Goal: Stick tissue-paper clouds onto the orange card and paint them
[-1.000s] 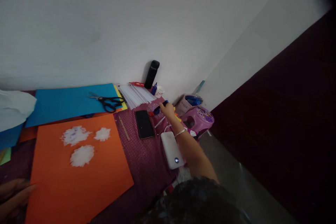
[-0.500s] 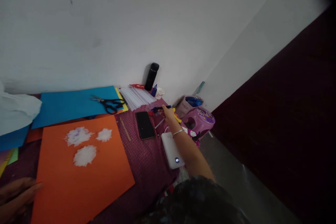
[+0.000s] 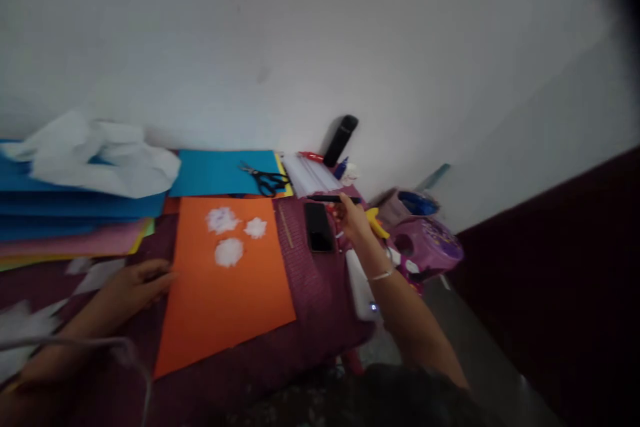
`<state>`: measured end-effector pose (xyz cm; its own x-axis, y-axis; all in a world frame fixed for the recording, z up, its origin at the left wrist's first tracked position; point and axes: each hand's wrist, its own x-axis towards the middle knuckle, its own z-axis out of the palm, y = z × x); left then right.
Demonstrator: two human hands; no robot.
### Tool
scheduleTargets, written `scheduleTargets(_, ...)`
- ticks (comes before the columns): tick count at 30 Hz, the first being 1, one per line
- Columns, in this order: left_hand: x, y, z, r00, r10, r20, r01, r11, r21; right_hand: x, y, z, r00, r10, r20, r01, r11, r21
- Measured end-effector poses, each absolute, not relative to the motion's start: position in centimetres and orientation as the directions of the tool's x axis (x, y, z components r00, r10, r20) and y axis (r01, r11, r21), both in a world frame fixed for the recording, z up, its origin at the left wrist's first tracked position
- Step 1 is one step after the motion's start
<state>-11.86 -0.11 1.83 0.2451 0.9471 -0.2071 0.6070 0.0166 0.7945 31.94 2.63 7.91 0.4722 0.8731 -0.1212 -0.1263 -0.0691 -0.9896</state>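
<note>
My right hand (image 3: 349,213) grips a long dark pen (image 3: 325,199), which lies level above the far end of a black phone (image 3: 319,228). Red and yellow items, partly hidden, are close to that hand. My left hand (image 3: 137,283) rests at the left edge of an orange paper sheet (image 3: 240,307), fingers loosely stretched and a fingertip touching the edge. Three ragged white paper patches (image 3: 229,252) lie on the upper part of the sheet, one with purple marks. Black-handled scissors (image 3: 266,180) lie on blue paper (image 3: 210,170) behind it.
Crumpled white paper (image 3: 105,160) sits on stacked coloured sheets at left. White strips (image 3: 310,175), a black bottle (image 3: 341,140) and a blue tube (image 3: 341,168) stand near the wall. A white power bank (image 3: 361,287) lies under my right forearm. A purple stool (image 3: 430,247) is beyond the table.
The view has swung left, so more of the left side shows. My right hand has lifted the dark pen slightly; my left hand remains at the orange sheet's edge.
</note>
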Motion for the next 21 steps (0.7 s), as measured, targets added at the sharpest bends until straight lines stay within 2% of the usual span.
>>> scheduleTargets(4, -12.1, -0.3, 1.1, 0.249, 0.927, -0.28, 0.55, 0.102, 0.829, 25.9, 0.4, 7.5, 0.301, 0.954, 0.008, -0.083, 0.034, -0.996)
scheduleTargets(7, -11.8, -0.1, 1.1, 0.243, 0.924, -0.296, 0.516, 0.135, 0.846, 21.8, -1.3, 6.6, 0.08, 0.961, 0.264, 0.13, 0.252, -0.959)
scheduleTargets(10, -11.7, -0.2, 1.1, 0.258, 0.929, -0.266, 0.468, 0.121, 0.875, 18.8, -2.0, 5.5, -0.091, 0.924, 0.372, 0.311, 0.382, -0.871)
scheduleTargets(15, -12.1, -0.2, 0.5, 0.288, 0.932, -0.222, 0.473, 0.063, 0.879, 16.6, -2.1, 4.0, -0.231, 0.911, 0.342, 0.507, 0.413, -0.757)
scheduleTargets(21, -12.5, 0.0, -0.1, 0.33, 0.927, -0.178, 0.478, -0.002, 0.878, 15.5, -1.7, 3.3, -0.27, 0.914, 0.303, 0.589, 0.405, -0.699)
